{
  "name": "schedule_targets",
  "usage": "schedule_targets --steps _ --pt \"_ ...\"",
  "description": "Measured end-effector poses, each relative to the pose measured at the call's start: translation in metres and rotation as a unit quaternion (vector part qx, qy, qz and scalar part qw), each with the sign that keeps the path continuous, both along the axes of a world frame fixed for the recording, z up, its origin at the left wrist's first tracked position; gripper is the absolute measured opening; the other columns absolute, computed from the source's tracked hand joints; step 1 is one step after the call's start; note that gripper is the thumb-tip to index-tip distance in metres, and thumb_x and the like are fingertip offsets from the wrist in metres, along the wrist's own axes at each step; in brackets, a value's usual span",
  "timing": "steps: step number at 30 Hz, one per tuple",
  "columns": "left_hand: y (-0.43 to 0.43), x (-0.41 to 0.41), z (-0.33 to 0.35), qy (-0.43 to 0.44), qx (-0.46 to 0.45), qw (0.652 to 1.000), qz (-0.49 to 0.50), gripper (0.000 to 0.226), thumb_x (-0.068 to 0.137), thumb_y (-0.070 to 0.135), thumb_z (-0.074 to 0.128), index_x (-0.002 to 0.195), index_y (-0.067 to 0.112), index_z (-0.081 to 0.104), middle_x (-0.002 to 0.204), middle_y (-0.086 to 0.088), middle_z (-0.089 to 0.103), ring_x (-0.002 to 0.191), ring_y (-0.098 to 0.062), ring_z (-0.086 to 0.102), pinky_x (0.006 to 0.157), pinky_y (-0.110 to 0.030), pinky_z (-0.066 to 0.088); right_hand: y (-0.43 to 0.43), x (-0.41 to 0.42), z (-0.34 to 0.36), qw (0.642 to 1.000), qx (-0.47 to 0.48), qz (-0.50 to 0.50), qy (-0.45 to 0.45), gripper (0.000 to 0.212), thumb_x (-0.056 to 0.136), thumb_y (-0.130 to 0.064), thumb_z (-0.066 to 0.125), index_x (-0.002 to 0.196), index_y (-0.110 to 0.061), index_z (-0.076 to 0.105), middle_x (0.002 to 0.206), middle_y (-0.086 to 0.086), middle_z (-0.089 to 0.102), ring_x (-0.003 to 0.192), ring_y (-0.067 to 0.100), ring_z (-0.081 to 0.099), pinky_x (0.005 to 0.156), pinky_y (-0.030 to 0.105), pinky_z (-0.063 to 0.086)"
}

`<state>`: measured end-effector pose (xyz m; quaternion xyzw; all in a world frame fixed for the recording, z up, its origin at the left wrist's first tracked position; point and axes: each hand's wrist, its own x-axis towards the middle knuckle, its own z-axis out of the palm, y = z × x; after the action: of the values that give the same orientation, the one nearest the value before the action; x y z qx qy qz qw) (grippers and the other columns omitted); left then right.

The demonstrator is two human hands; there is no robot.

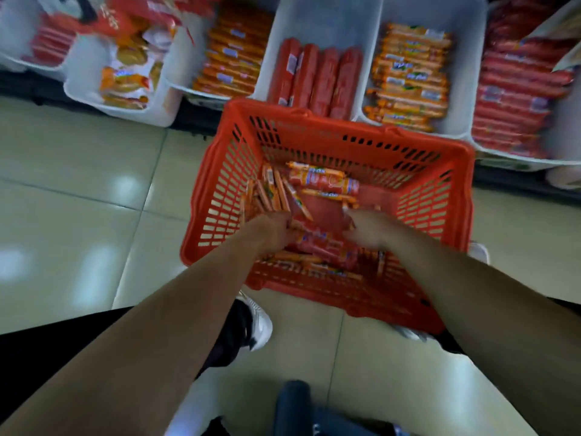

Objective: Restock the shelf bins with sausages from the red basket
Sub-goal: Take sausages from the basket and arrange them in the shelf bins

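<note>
The red basket point(317, 129) stands on the floor in front of the shelf bins. It holds several thin orange sausages point(327, 194) and red ones point(327, 247), lying loose. My left hand point(273, 228) is inside the basket at its left, shut on a fanned bundle of thin orange sausages point(269, 193). My right hand point(368, 229) is inside too, to the right, fingers spread just above the loose sausages. The view is blurred, so I cannot see whether it touches them.
White shelf bins line the top: orange sausages point(234, 55), thick red sausages point(317, 81), orange packs point(410, 80), red sausages point(515, 102) and snack bags point(127, 75). My white shoe point(259, 325) is just before the basket on the tiled floor point(78, 190).
</note>
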<state>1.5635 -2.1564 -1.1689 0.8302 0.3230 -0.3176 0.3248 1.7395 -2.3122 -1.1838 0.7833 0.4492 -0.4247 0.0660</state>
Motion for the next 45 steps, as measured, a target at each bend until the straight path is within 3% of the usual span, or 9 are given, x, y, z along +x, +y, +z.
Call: schedule_targets --steps 3,11,15,18,21,26,31,41,45 --pt "0.002 0.002 -0.024 0.011 -0.028 0.999 -0.011 0.053 0.088 0.04 0.069 0.135 0.018 0.057 0.134 -0.011 0.062 0.12 -0.029 0.059 0.1 -0.038 0.047 -0.012 -0.016 -0.031 0.998 -0.014 -0.024 0.062 0.053 0.092 -0.056 0.056 0.123 -0.014 0.058 0.127 0.019 0.06 0.109 0.033 0.06 0.078 0.029 0.039" --pt "0.0 0.011 -0.054 0.033 -0.004 0.993 -0.114 0.089 0.071 0.062 0.078 0.143 0.024 0.044 0.143 -0.006 0.052 0.13 -0.029 0.049 0.109 -0.04 0.04 -0.019 -0.035 -0.054 0.998 0.028 -0.005 0.056 0.063 0.082 -0.06 0.066 0.131 -0.023 0.054 0.12 0.009 0.063 0.109 0.028 0.06 0.077 0.03 0.04" --pt "0.007 0.01 -0.057 0.027 -0.047 0.995 -0.082 0.078 0.071 0.046 0.085 0.139 0.028 0.052 0.138 -0.001 0.052 0.126 -0.023 0.05 0.108 -0.039 0.043 -0.022 -0.039 -0.052 0.994 -0.008 0.014 0.104 0.086 0.078 -0.063 0.069 0.15 -0.031 0.035 0.133 0.014 0.054 0.119 0.032 0.055 0.095 0.035 0.045" --pt "0.01 0.008 -0.059 0.002 -0.082 0.996 -0.019 0.065 0.071 0.046 0.084 0.129 0.028 0.061 0.127 0.004 0.058 0.113 -0.017 0.058 0.1 -0.038 0.049 -0.023 -0.038 -0.049 0.993 -0.02 -0.022 0.116 0.073 0.083 -0.047 0.071 0.142 -0.016 0.04 0.136 0.012 0.054 0.12 0.03 0.055 0.089 0.03 0.043" --pt "0.014 0.01 -0.058 -0.029 -0.027 0.999 -0.003 0.054 0.078 0.039 0.081 0.126 0.023 0.061 0.121 0.001 0.056 0.109 -0.019 0.057 0.093 -0.035 0.05 -0.03 -0.022 -0.044 0.995 -0.054 -0.05 0.07 0.066 0.086 -0.037 0.068 0.137 -0.011 0.035 0.136 0.013 0.053 0.119 0.031 0.055 0.085 0.03 0.042" --pt "0.012 0.025 -0.059 -0.013 0.09 0.992 -0.088 0.068 0.08 0.036 0.077 0.14 0.024 0.046 0.14 -0.006 0.048 0.128 -0.029 0.046 0.102 -0.048 0.046 -0.048 -0.007 -0.029 0.99 -0.001 -0.144 -0.014 0.069 0.081 -0.044 0.069 0.137 -0.017 0.039 0.128 0.013 0.059 0.114 0.033 0.059 0.087 0.035 0.046" --pt "-0.002 0.035 -0.076 -0.001 0.075 0.976 -0.206 0.085 0.079 0.052 0.073 0.15 0.028 0.035 0.153 0.002 0.035 0.138 -0.028 0.034 0.11 -0.047 0.039 -0.053 -0.011 -0.044 0.938 0.012 -0.342 -0.046 0.075 0.08 -0.061 0.066 0.134 -0.015 0.041 0.121 0.015 0.062 0.108 0.036 0.062 0.087 0.042 0.052" --pt "-0.006 0.045 -0.088 0.096 0.072 0.959 -0.255 0.084 0.077 0.065 0.068 0.148 0.029 0.04 0.153 -0.008 0.03 0.139 -0.033 0.031 0.107 -0.052 0.038 -0.051 -0.017 -0.067 0.923 -0.052 -0.371 0.093 0.082 0.089 -0.033 0.068 0.151 -0.009 0.019 0.141 0.02 0.05 0.122 0.038 0.054 0.094 0.036 0.043" --pt "-0.008 0.045 -0.088 0.077 0.024 0.976 -0.202 0.077 0.079 0.051 0.076 0.14 0.02 0.041 0.14 -0.008 0.052 0.125 -0.03 0.051 0.099 -0.041 0.046 -0.049 -0.018 -0.067 0.921 -0.048 -0.378 0.079 0.083 0.087 -0.039 0.07 0.148 -0.006 0.025 0.14 0.018 0.051 0.122 0.037 0.054 0.096 0.039 0.044"
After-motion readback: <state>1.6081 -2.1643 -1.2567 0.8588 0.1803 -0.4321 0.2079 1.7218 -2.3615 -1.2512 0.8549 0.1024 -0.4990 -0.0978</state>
